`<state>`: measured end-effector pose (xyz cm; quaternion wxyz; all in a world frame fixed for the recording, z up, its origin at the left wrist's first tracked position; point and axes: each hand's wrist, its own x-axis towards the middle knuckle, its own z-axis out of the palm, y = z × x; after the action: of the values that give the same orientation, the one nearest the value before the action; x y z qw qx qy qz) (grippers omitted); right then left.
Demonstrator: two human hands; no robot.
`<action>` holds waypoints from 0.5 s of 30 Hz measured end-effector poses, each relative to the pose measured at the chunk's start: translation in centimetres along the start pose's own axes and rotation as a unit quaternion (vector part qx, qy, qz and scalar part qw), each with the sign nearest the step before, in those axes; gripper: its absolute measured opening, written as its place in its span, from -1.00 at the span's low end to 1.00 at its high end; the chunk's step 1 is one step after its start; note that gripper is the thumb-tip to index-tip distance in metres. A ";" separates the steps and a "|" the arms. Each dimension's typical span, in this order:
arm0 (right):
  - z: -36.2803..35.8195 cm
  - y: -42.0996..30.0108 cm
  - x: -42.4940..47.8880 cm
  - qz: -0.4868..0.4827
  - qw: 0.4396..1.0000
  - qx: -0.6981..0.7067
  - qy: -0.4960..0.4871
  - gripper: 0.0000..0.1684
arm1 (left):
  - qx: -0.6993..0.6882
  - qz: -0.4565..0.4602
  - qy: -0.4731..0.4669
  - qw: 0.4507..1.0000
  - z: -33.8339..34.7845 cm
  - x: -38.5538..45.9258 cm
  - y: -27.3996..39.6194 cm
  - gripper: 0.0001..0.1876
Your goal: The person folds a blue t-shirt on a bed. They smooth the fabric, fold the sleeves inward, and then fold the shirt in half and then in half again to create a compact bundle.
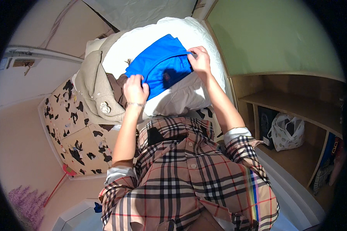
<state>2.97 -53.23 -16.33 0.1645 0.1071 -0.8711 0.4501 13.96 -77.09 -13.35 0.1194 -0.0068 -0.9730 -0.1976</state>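
A bright blue fabric garment [157, 62] lies spread on a white quilt [144, 43], with a curved edge showing across it and a small dark mark near its lower side. At its upper right corner, my right hand [201, 61] pinches the fabric between thumb and fingers. My left hand [134, 90], slightly blurred, rests at the garment's lower left edge with curled fingers; whether cloth is caught between them is not clear. Beside that hand is a piece of brown cloth [117, 88], partly covered by the hand and the blue garment.
A beige coat [89, 83] with a white flower-shaped ornament [105, 107] is heaped left of the quilt. To the right, a wooden shelf unit [292, 105] holds a white plastic bag [287, 132] and a black box [267, 124]. A green panel [271, 37] rises behind it.
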 end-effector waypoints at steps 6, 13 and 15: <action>-0.4 1.8 -4.0 0.101 0.994 0.031 0.017 -0.82 | -0.069 -0.007 -0.033 0.997 0.8 -4.9 0.4 -0.76; -1.4 -0.4 -3.4 0.098 0.995 0.018 0.018 -0.84 | -0.038 0.027 -0.021 0.999 0.8 -5.2 1.0 -0.68; -2.2 -1.1 -2.8 0.208 0.969 0.122 -0.049 -0.85 | -0.061 0.047 -0.015 0.997 1.6 -5.3 -0.4 -0.76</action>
<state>6.31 -51.99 -15.35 0.0106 -0.0351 -0.8197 0.5717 18.70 -76.63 -16.15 0.1130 -0.0633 -0.9593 -0.2510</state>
